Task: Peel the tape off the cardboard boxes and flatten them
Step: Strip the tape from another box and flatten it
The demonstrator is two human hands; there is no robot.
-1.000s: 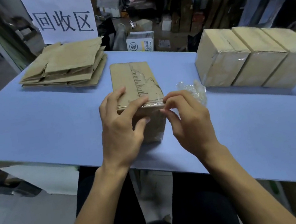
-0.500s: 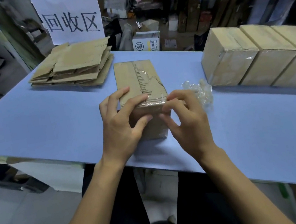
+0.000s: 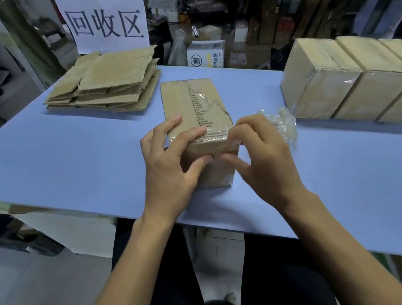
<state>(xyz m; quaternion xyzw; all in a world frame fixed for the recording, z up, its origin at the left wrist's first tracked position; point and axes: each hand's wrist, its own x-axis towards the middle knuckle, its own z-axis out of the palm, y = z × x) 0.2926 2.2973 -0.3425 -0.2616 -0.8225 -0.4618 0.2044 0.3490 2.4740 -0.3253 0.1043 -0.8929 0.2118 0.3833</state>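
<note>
Gripping the near end of the taped cardboard box (image 3: 196, 116) at mid-table (image 3: 64, 158), left hand (image 3: 167, 165) has fingers on top, thumb on the end face. Right hand (image 3: 261, 158) pinches clear tape (image 3: 232, 143) at the box's near right corner; fingertips hide the tape edge, can't tell how much is lifted. Crumpled tape wad (image 3: 282, 123) just right of the box, partly behind the right hand. Three sealed boxes (image 3: 357, 80) far right, cut off by frame. Flattened cardboard stack (image 3: 107, 85) far left, below a paper sign (image 3: 104, 17).
</note>
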